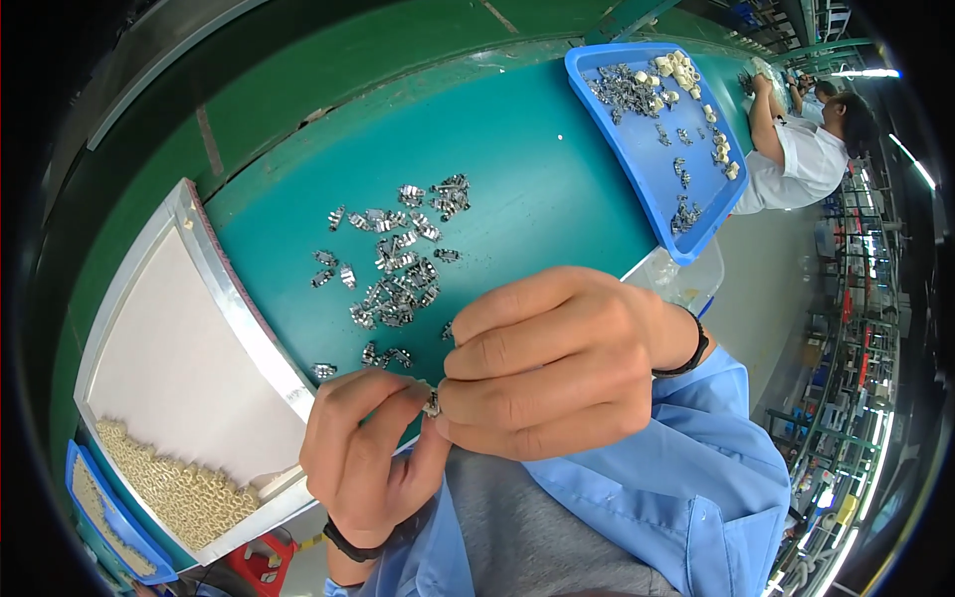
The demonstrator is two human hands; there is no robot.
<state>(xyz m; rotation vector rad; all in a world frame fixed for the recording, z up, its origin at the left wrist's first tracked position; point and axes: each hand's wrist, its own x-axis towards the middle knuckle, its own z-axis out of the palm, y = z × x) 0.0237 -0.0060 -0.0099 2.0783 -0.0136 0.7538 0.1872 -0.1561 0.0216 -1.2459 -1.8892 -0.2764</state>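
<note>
A: Hands?
B: Left hand (363, 453) and right hand (542, 363) met at lower centre of the frame, both grips pinched shut on one small silvery metal clip (432, 404) between the fingertips, over the near edge of the teal green worktop (537, 189).

A: Around them?
B: Scattered pile of loose silvery metal clips (398, 264) lay just above the hands. White metal-rimmed tray (239, 308) at left held cream plastic pieces (174, 488) in its lower corner. Blue plastic tray (647, 169) at upper right carried more metal and cream parts. Another person in a white shirt (796, 164) sat at far upper right.
</note>
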